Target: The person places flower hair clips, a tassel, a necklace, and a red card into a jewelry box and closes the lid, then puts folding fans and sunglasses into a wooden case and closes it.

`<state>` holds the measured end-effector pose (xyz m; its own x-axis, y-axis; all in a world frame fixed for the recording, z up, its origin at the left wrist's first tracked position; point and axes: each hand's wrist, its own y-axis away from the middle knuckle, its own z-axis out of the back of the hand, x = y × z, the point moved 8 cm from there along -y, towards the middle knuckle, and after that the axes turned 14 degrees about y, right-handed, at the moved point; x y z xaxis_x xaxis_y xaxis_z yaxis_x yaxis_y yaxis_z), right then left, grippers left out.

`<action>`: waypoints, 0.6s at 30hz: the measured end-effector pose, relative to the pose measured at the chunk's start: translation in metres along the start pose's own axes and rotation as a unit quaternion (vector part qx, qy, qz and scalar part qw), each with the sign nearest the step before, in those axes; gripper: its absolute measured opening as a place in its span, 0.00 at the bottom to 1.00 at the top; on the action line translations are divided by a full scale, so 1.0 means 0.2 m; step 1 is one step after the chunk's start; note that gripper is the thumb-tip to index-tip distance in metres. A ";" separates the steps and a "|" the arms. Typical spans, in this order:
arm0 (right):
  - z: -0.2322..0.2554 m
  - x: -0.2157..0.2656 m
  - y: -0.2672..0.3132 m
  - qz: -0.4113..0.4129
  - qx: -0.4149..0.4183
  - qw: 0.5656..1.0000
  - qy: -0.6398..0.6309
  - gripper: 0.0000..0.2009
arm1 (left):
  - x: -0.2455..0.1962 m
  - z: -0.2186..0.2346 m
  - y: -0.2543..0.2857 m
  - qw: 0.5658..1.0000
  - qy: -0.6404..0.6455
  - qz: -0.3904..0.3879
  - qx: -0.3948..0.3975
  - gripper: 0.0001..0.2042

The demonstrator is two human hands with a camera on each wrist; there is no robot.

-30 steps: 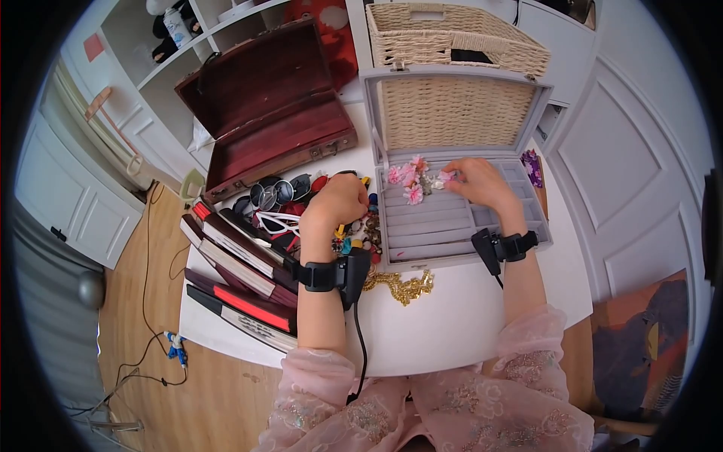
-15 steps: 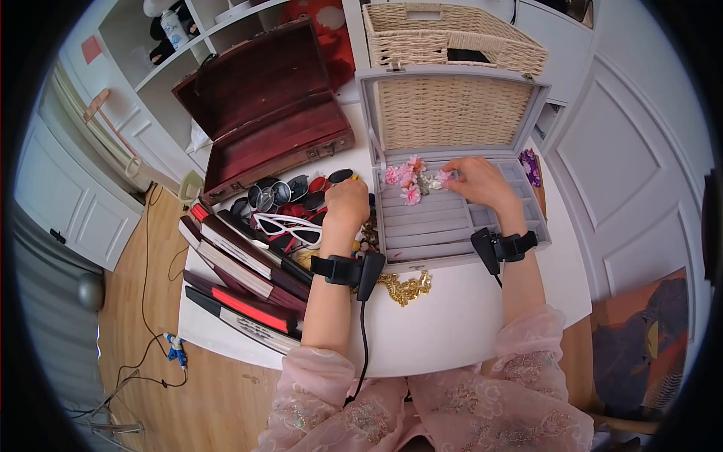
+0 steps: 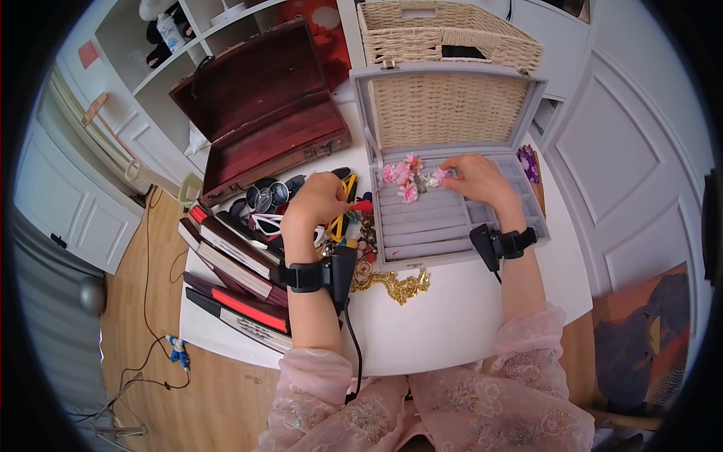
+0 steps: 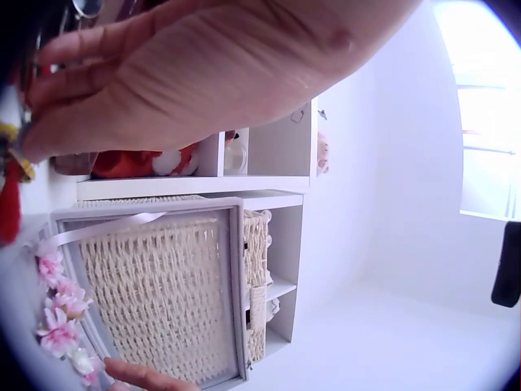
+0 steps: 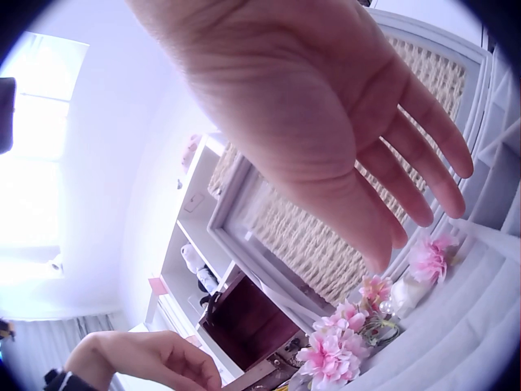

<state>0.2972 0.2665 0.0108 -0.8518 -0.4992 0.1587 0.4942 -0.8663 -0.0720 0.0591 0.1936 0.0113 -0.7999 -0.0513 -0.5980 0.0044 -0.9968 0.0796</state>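
The left hand (image 3: 315, 202) is bent over a pile of sunglasses and trinkets (image 3: 265, 197), its fingertips beside yellow frames (image 3: 337, 226) and a red item (image 3: 362, 206). In the left wrist view that hand (image 4: 195, 77) reaches its fingertips to the pile's edge; whether they pinch anything is unclear. The right hand (image 3: 482, 183), fingers fairly straight, hovers over or lightly touches pink and white flowers (image 3: 409, 175) inside an open grey jewelry box (image 3: 422, 226). In the right wrist view the flowers (image 5: 334, 354) lie just below the right hand (image 5: 326, 122).
An open dark red case (image 3: 263, 143) stands at the back left, with stacked books (image 3: 241, 260) in front. A gold chain (image 3: 403, 286) lies before the grey box. Behind its raised lid is a wicker basket (image 3: 452, 34); purple flowers (image 3: 529, 162) lie right of the box.
The left hand moved right, then back left and slightly down over the pile, uncovering yellow frames and the red item. The right hand has hardly moved.
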 end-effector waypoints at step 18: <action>-0.02 0.01 -0.01 0.019 -0.004 1.000 0.009 0.17 | 0.03 0.12 0.07 0.997 0.060 -0.005 -0.058 0.07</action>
<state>0.2935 0.2672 0.0068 -0.8355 -0.5320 0.1373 0.5252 -0.8467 -0.0846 0.0395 0.1812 0.0278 -0.7227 -0.0409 -0.6900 0.0708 -0.9974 -0.0151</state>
